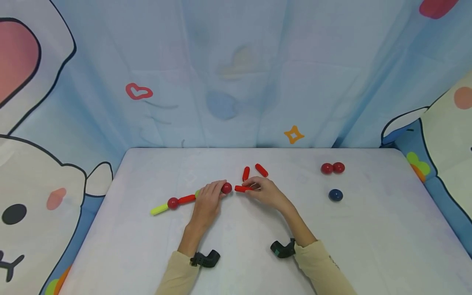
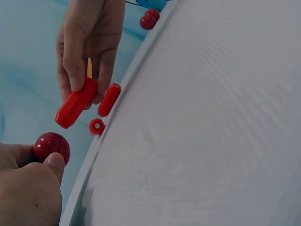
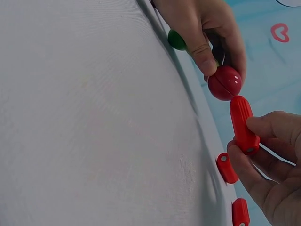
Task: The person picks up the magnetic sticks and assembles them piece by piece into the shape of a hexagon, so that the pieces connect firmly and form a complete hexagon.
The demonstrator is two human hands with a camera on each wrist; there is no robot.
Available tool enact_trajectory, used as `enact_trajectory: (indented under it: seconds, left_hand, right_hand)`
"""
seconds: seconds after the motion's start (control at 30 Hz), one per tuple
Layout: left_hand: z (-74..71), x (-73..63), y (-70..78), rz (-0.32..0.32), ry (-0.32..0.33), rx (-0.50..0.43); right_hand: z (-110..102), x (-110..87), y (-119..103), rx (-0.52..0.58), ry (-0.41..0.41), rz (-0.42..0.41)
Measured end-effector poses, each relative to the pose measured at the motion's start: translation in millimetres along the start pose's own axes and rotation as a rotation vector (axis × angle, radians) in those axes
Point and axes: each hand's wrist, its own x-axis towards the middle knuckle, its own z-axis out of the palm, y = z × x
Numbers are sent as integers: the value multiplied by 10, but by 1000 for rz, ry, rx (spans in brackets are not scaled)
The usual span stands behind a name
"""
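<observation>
My left hand (image 1: 208, 203) pinches a glossy red ball (image 1: 226, 188) between thumb and fingers. The ball is at the right end of a chain of rods and balls, partly hidden under that hand. Further left along the chain come a red rod (image 1: 187, 199), another red ball (image 1: 173, 203) and a yellow-green rod (image 1: 159, 209). A green ball (image 3: 177, 40) shows beside the left hand in the right wrist view. Between thumb and fingertips, my right hand (image 1: 268, 194) holds a ridged red rod (image 2: 75, 104). Its tip points at the held ball, with a small gap between them.
Two loose red rods, one upright-lying (image 1: 246, 173) and one slanted (image 1: 261, 170), lie just beyond the right hand. Farther right are two red balls (image 1: 332, 168) side by side and a dark blue ball (image 1: 335, 195). A patterned blue curtain (image 1: 236, 102) hangs behind the white table (image 1: 236, 254).
</observation>
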Motion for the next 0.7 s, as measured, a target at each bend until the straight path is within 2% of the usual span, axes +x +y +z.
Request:
enact_trajectory:
  seconds: [0.23, 0.47, 0.7]
  left_hand:
    - [7, -16, -1, -14, -10, 13]
    - [-6, -8, 3, 1, 15, 2]
    - [-18, 7, 10, 30, 8, 7]
  right_hand:
    - [58, -6, -6, -3, -7, -20]
    - [83, 2, -31, -7, -10, -47]
    - [92, 7, -31, -29, 5, -51]
